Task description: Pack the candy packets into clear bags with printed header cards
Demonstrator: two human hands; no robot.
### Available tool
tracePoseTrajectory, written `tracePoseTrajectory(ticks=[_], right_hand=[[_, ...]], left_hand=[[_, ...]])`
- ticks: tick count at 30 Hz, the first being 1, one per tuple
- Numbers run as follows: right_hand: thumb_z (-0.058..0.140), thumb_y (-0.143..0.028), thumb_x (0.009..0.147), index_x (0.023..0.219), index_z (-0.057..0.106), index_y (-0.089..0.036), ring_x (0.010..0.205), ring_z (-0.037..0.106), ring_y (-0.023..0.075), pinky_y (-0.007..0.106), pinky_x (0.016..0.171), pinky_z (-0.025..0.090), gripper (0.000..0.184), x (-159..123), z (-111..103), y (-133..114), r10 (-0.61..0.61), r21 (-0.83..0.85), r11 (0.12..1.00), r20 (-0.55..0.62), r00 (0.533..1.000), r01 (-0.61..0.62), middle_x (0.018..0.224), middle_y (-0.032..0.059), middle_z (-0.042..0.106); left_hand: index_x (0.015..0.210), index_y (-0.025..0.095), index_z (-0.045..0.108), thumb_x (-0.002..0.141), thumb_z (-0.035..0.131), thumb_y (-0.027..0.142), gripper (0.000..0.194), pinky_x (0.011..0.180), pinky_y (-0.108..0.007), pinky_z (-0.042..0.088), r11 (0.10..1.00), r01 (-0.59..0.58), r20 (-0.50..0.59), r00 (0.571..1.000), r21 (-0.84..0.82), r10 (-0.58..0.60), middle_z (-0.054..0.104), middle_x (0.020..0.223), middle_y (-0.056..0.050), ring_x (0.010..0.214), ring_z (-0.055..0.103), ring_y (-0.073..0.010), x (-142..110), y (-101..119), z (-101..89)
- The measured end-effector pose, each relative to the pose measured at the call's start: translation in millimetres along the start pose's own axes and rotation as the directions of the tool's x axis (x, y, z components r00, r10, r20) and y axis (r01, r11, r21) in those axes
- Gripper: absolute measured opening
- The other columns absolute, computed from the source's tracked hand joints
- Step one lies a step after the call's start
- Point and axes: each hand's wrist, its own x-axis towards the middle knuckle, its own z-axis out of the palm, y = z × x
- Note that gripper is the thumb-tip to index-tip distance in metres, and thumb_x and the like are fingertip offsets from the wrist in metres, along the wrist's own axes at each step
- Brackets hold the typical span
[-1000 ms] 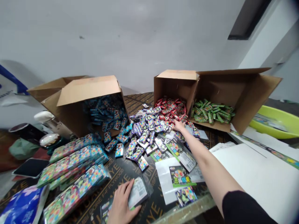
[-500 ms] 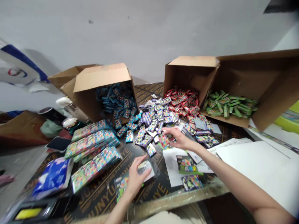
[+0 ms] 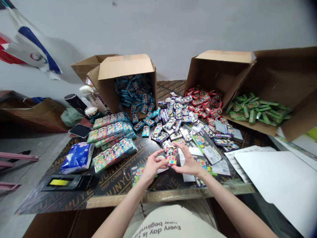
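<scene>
- Grip: the left hand (image 3: pixel 155 164) and right hand (image 3: pixel 188 164) meet low in the frame's centre, both narrowly closed; the fingertips of each press on opposite edges of a small printed packet (image 3: pixel 171 155); no other item appears held
- Packet: it stands just above the table's front edge, between the two hands; its face stays visible, with the fingers at its sides
- Around it: loose purple-and-blue packets (image 3: pixel 170 115) lie heaped just beyond the hands; printed cards (image 3: pixel 203 142) lie to the right
- Boxes: a tipped cardboard box of blue packets (image 3: pixel 148 86) sits upper centre-left; another with red packets (image 3: pixel 235 72) and a third with green packets (image 3: pixel 279 76) sit upper right
- Left of the hands: plastic-wrapped bundles of packets (image 3: pixel 114 155) lie on the black plywood table (image 3: pixel 74 196)
- Risk: so light a fingertip hold could let the packet slip, most likely from uneven pressure; it could then land among the loose packets and be hard to pick out
</scene>
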Motion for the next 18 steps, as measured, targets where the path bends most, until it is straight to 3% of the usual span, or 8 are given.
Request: tracePoseTrajectory(ticks=[2,4,6,7,11,15,18], right_hand=[[0.066,-0.028,0.061,0.133,0.028,-0.023,0.119,0.041,0.027,0.044,0.101,0.028,0.081,-4,1,1,-0.004,-0.04,0.999,-0.037,0.999,0.003,0.128,0.0088,0.045],[0.067,-0.031,0.061,0.132,0.029,-0.022,0.116,0.044,0.0275,0.045,0.099,0.029,0.08,-7,0,4,0.011,-0.08,0.997,-0.046,0.999,-0.015,0.126,0.0094,0.047],[0.068,-0.035,0.063,0.131,0.031,-0.022,0.113,0.045,0.0277,0.046,0.098,0.028,0.078,-9,0,8,0.021,-0.117,0.993,-0.029,0.999,-0.024,0.125,0.0099,0.049],[0.067,-0.036,0.064,0.13,0.032,-0.022,0.113,0.046,0.0276,0.047,0.098,0.027,0.076,-11,1,9,0.02,-0.136,0.99,-0.01,1.0,-0.021,0.125,0.0099,0.05],[0.065,-0.034,0.069,0.13,0.034,-0.023,0.114,0.046,0.0269,0.047,0.099,0.021,0.069,-14,6,8,0.002,-0.174,0.985,0.08,0.997,0.012,0.125,0.0094,0.051],[0.066,-0.037,0.066,0.131,0.031,-0.021,0.112,0.048,0.0269,0.047,0.1,0.02,0.076,-15,6,0,-0.029,-0.098,0.994,0.163,0.986,0.045,0.123,0.0103,0.052],[0.069,-0.039,0.063,0.13,0.032,-0.021,0.112,0.048,0.0262,0.045,0.102,0.018,0.079,-13,0,-3,-0.023,-0.076,0.997,0.08,0.997,0.029,0.124,0.0105,0.051]], left_hand=[[0.127,0.019,0.044,0.06,0.072,0.04,0.076,0.09,-0.045,0.04,0.924,-0.151,0.029,0.988,0.351,0.151,0.063,0.101,-0.011,0.097,0.058,-0.0259,-5,-4,-16.0],[0.129,0.023,0.043,0.047,0.078,0.037,0.091,0.099,-0.049,0.029,0.684,-0.256,0.108,0.962,0.683,0.252,0.055,0.117,-0.011,0.112,0.047,-0.0312,-10,-11,-32.4],[0.133,0.024,0.038,0.043,0.078,0.03,0.098,0.099,-0.049,0.027,0.457,-0.272,0.173,0.953,0.847,0.247,0.052,0.117,-0.01,0.111,0.045,-0.0322,-15,-19,-43.7],[0.135,0.023,0.035,0.046,0.075,0.028,0.098,0.097,-0.048,0.03,0.398,-0.266,0.182,0.954,0.878,0.237,0.053,0.114,-0.01,0.109,0.046,-0.031,-17,-22,-46.8],[0.141,0.022,0.017,0.056,0.066,0.024,0.098,0.095,-0.043,0.034,0.384,-0.317,0.204,0.929,0.867,0.308,0.049,0.117,-0.01,0.108,0.046,-0.0277,-23,-22,-49.1],[0.141,0.023,0.013,0.06,0.061,0.02,0.094,0.099,-0.045,0.032,0.398,-0.382,0.22,0.892,0.834,0.394,0.046,0.123,-0.01,0.113,0.044,-0.0279,-22,-9,-55.3],[0.14,0.022,0.015,0.062,0.061,0.02,0.091,0.1,-0.047,0.03,0.384,-0.4,0.234,0.881,0.832,0.412,0.044,0.126,-0.01,0.116,0.042,-0.0278,-18,-4,-63.0]])
